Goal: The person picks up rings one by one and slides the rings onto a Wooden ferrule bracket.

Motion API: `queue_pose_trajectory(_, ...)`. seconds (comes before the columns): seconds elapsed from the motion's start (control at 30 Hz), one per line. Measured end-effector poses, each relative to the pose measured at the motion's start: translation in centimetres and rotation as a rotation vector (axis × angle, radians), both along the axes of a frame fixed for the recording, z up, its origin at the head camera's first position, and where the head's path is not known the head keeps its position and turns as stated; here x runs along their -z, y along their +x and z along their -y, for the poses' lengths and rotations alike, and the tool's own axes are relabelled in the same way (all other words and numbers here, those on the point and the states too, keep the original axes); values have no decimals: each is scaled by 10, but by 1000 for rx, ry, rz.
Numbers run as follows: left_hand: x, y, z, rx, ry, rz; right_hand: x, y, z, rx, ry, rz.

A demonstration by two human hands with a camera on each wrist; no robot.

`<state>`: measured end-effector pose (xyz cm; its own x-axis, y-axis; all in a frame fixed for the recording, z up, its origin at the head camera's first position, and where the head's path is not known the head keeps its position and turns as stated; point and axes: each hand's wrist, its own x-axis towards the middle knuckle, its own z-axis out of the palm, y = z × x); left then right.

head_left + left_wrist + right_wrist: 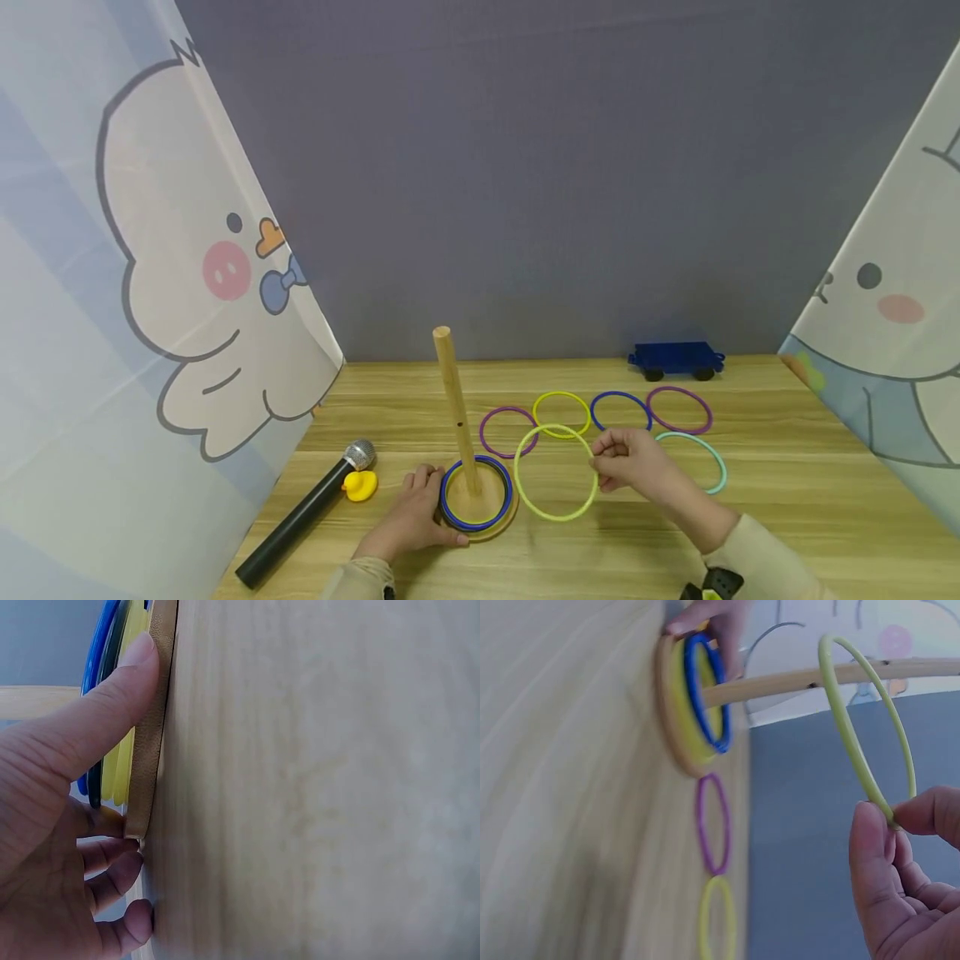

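Note:
My right hand (637, 465) pinches a pale yellow-green ring (556, 518) between thumb and fingertips, holding it up off the table. It hangs just right of a wooden peg stand (452, 392); in the right wrist view the ring (847, 742) lines up across the peg but I cannot tell its depth. My left hand (408, 512) grips the left edge of the stand's round base (148, 750), thumb along the near side. Stacked around the peg on that base lie a blue ring (512, 483), a dark ring (96, 780) and yellow rings (120, 772).
Behind lie a purple ring (481, 432), a yellow ring (562, 393), a blue ring (621, 392), another purple ring (678, 388) and a mint ring (724, 471). A blue toy wagon (675, 358) stands at the back. Left are a microphone (300, 525) and a yellow duck (361, 486).

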<state>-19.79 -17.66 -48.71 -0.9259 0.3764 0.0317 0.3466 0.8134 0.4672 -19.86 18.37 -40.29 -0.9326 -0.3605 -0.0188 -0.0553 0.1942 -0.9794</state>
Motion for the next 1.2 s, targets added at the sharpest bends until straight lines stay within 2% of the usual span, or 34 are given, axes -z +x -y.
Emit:
queue_pose_trajectory(0.37, -1, -1, 0, -2, -4, 16, -57, 5, 17, 41, -117, -57)
queue_pose_trajectory(0.6, 0, 0, 1, -3, -14, -8, -88, 10, 33, 54, -225, -91)
queue_pose_trajectory(0.9, 2, 2, 1, -6, -7, 6, -110, 11, 53, 98, -333, -97)
queue_pose_trajectory(1.2, 1, 1, 0, -7, -16, 15, -123, 6, 74, 88, -413, -103)
